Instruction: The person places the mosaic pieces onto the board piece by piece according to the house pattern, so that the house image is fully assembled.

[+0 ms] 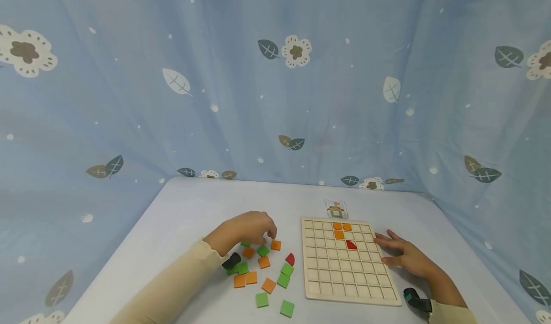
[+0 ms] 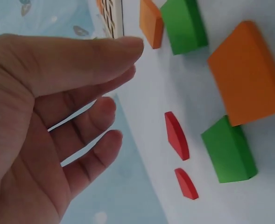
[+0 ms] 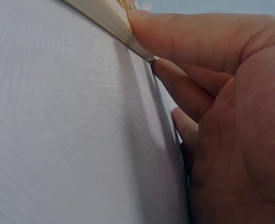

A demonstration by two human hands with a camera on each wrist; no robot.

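Grid board (image 1: 344,262) lies right of centre on the worktop (image 1: 206,199), four pieces (image 1: 339,234) seated, most cells unfilled. My left grip (image 1: 251,227), fingers relaxed, seemingly empty, hangs near loose, unplaced tiles (image 1: 264,262); my right grip (image 1: 409,255) touches the board's edge, fingers extended.

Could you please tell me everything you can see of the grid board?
The grid board looks like pale wood, roughly square, with a rim and thin ridges marking out cells. It lies flat on the white table, with a pattern card beyond. Toward its far side, cells hold two round orange pieces, an orange square and a red quarter-circle piece. The right hand touches its right edge.
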